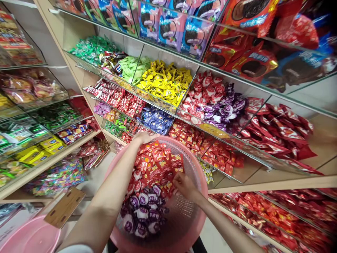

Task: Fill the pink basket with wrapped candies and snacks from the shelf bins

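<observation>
A pink plastic basket (196, 196) with a perforated wall is tipped toward me. It holds several red wrapped sweets (155, 163) at its far side and purple-and-white wrapped sweets (143, 209) nearer me. My left hand (144, 137) grips the basket's far rim, fingers curled over it. My right hand (184, 185) is inside the basket, fingers closed on some red sweets at the edge of the pile.
Glass-fronted shelf bins surround me: yellow sweets (165, 82), green sweets (131, 68), blue ones (156, 119), red packets (279, 130) to the right, cookie packs (171, 28) on top. A second pink tub (31, 237) and a wooden board (64, 207) sit at lower left.
</observation>
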The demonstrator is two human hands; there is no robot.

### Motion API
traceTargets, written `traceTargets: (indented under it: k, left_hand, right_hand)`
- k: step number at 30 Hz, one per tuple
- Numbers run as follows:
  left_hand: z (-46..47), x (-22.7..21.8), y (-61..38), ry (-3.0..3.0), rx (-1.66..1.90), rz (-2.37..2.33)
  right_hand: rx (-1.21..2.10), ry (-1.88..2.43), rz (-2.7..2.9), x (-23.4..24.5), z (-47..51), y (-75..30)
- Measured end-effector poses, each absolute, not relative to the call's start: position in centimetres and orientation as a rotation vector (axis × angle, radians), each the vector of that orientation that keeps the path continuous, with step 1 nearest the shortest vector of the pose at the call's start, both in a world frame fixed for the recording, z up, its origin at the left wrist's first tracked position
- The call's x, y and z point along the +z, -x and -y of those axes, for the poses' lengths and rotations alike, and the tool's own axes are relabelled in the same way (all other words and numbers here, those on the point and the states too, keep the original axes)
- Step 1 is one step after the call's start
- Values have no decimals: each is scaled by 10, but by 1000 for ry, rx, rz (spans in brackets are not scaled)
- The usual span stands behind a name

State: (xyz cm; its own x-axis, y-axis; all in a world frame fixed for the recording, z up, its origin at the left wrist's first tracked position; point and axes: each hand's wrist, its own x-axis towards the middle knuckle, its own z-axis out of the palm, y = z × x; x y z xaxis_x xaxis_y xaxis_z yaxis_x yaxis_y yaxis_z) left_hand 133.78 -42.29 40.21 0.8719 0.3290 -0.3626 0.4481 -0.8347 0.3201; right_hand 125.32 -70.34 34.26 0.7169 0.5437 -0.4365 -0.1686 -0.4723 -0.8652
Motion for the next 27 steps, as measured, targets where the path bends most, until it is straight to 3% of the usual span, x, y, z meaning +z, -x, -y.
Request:
traceTargets:
  k: [6,12,16,22,27]
  left_hand:
    - [423,402,-1339,-2638,-416,-564]
    - [419,396,-1341,-2643,-407,-547]
    - [418,393,-1342,-2652,-389,-556]
    - [419,397,-1340,-2644,-401,-575]
    - [420,400,-1338,-2616,-394,-558]
  right_hand:
    - [894,1892,136,330,696,-1251]
    - [575,2421,481,333,696,-1252]
    - [495,2549,576,340,696,-1248]
    - [267,2636,683,371,694,-1270]
    - [-75,2442,626,406,682,-1336]
